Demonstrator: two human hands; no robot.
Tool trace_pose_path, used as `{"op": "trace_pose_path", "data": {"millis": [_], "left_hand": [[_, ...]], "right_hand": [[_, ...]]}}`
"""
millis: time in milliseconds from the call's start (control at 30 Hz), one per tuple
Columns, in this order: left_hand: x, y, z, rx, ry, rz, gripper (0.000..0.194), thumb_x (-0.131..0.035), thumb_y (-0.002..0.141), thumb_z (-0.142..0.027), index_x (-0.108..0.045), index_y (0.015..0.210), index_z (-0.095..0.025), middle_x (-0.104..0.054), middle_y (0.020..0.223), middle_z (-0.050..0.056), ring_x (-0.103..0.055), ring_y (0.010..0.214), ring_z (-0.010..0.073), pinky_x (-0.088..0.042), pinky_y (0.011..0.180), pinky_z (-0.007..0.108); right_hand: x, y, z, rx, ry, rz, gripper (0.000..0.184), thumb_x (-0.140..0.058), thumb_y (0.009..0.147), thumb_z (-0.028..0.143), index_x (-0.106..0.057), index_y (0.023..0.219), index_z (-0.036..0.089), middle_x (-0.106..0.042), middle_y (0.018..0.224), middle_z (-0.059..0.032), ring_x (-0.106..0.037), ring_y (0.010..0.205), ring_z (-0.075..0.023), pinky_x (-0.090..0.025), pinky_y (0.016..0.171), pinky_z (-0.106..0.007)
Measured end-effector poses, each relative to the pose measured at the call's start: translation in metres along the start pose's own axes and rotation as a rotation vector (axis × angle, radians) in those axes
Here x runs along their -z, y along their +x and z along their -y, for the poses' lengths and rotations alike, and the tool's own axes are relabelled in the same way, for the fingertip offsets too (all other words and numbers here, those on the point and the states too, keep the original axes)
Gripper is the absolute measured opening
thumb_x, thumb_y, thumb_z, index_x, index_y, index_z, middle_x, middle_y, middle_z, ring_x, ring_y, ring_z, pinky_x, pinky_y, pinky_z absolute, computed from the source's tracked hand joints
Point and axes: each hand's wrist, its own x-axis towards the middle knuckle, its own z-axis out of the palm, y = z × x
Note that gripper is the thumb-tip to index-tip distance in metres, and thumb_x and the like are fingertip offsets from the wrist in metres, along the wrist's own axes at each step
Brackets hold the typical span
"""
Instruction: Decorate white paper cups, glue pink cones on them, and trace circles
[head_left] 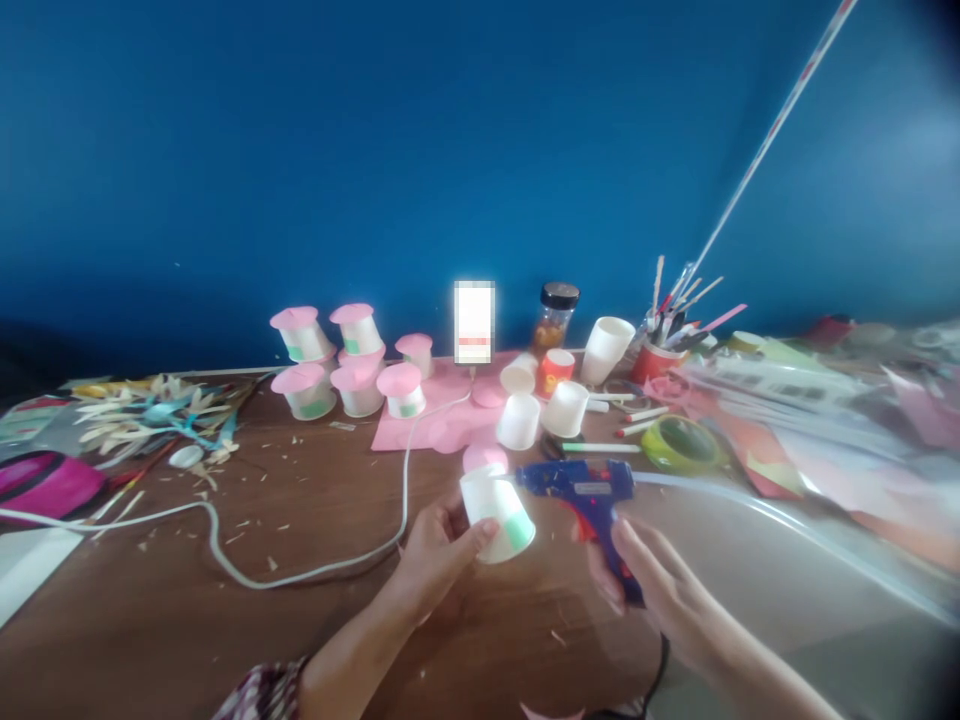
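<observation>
My left hand (442, 550) is closed around a white paper cup (495, 510) with a green patch on its side, its narrow end up. In my right hand (645, 570) is a blue hot glue gun (589, 485) with an orange trigger, a clear glue stick (720, 490) trailing from its back. The gun's nozzle points left, right by the cup's upper edge; I cannot tell whether it touches. Just behind the held cup lies a pink paper circle (485, 457). Further back, a pink paper sheet (394, 432) carries more pink circles.
Several cups topped with pink discs (360, 380) stand at the back left. Plain white cups (566, 408), a jar (555, 315) and green tape (682, 443) are to the right. A white cable (300, 572) crosses the table; paper scraps (825, 460) crowd the right side.
</observation>
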Motion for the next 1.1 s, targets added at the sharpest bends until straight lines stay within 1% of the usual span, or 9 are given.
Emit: {"op": "trace_pose_path", "data": {"millis": [267,367,433,567,633,733,800,900,1100], "left_hand": [[-0.001,-0.002,-0.003,0.019,0.027,-0.001,0.051,-0.072,0.074,-0.042,-0.063,0.114,-0.012,-0.072,0.097,0.01,-0.067,0.085,0.0213,-0.052,0.074,0.029],[-0.003,-0.003,-0.004,0.031,0.052,-0.002,0.054,-0.073,0.072,-0.043,-0.063,0.115,-0.012,-0.073,0.099,0.011,-0.067,0.089,0.0236,-0.052,0.075,0.03],[-0.005,-0.003,-0.005,0.033,0.065,-0.042,0.057,-0.075,0.07,-0.043,-0.063,0.115,-0.012,-0.073,0.099,0.011,-0.067,0.093,0.0255,-0.053,0.076,0.031],[-0.008,-0.003,-0.008,-0.012,0.125,-0.144,0.056,-0.075,0.068,-0.046,-0.065,0.113,-0.013,-0.073,0.099,0.009,-0.067,0.091,0.0257,-0.054,0.078,0.033],[-0.006,-0.003,-0.01,-0.03,0.169,-0.133,0.054,-0.074,0.069,-0.047,-0.066,0.112,-0.014,-0.073,0.099,0.009,-0.067,0.091,0.0253,-0.054,0.079,0.033],[-0.003,-0.002,-0.011,-0.052,0.224,-0.102,0.053,-0.073,0.071,-0.046,-0.066,0.113,-0.015,-0.072,0.101,0.009,-0.066,0.094,0.0254,-0.054,0.081,0.033],[-0.002,-0.001,-0.011,-0.061,0.233,-0.1,0.053,-0.072,0.073,-0.045,-0.064,0.116,-0.014,-0.072,0.102,0.01,-0.065,0.094,0.0255,-0.054,0.081,0.033],[-0.002,-0.002,-0.011,-0.061,0.224,-0.112,0.055,-0.072,0.073,-0.043,-0.063,0.118,-0.014,-0.071,0.103,0.01,-0.065,0.096,0.0266,-0.054,0.08,0.034],[-0.001,-0.004,-0.006,-0.044,0.161,-0.052,0.055,-0.073,0.072,-0.04,-0.06,0.12,-0.014,-0.069,0.108,0.011,-0.065,0.098,0.0265,-0.054,0.082,0.035]], "right_hand": [[0.0,0.002,0.002,-0.026,0.006,-0.023,0.044,-0.028,0.097,0.054,-0.051,0.1,0.017,-0.046,0.059,0.0042,-0.04,0.051,-0.0108,-0.03,0.051,-0.024],[0.005,0.002,0.0,0.035,-0.083,-0.063,0.043,-0.029,0.097,0.054,-0.052,0.091,0.018,-0.046,0.057,0.0039,-0.041,0.051,-0.0107,-0.032,0.053,-0.025],[0.017,0.002,-0.003,0.101,-0.203,-0.179,0.044,-0.03,0.096,0.055,-0.05,0.08,0.019,-0.046,0.055,0.0036,-0.04,0.05,-0.0107,-0.033,0.054,-0.026],[0.066,-0.004,-0.011,0.138,-0.578,-0.574,0.039,-0.032,0.096,0.051,-0.048,0.076,0.022,-0.051,0.062,0.001,-0.047,0.057,-0.0142,-0.038,0.059,-0.029],[0.095,-0.008,-0.014,0.043,-0.841,-0.717,0.038,-0.028,0.095,0.047,-0.051,0.078,0.022,-0.054,0.065,-0.0013,-0.051,0.06,-0.0174,-0.04,0.061,-0.031],[0.128,-0.007,-0.019,-0.174,-1.216,-0.863,0.035,-0.031,0.094,0.042,-0.052,0.108,0.018,-0.062,0.08,-0.0079,-0.059,0.067,-0.0233,-0.041,0.061,-0.035],[0.14,-0.003,-0.023,-0.241,-1.363,-0.865,0.037,-0.032,0.094,0.039,-0.049,0.116,0.015,-0.064,0.088,-0.0134,-0.062,0.075,-0.0283,-0.042,0.063,-0.037],[0.146,0.007,-0.03,-0.245,-1.406,-0.819,0.037,-0.034,0.093,0.037,-0.05,0.116,0.013,-0.065,0.094,-0.0188,-0.063,0.084,-0.0339,-0.043,0.064,-0.04],[0.146,0.011,-0.032,-0.24,-1.467,-0.752,0.045,-0.038,0.093,0.042,-0.045,0.128,0.015,-0.066,0.098,-0.0192,-0.065,0.082,-0.0338,-0.045,0.063,-0.039]]}}
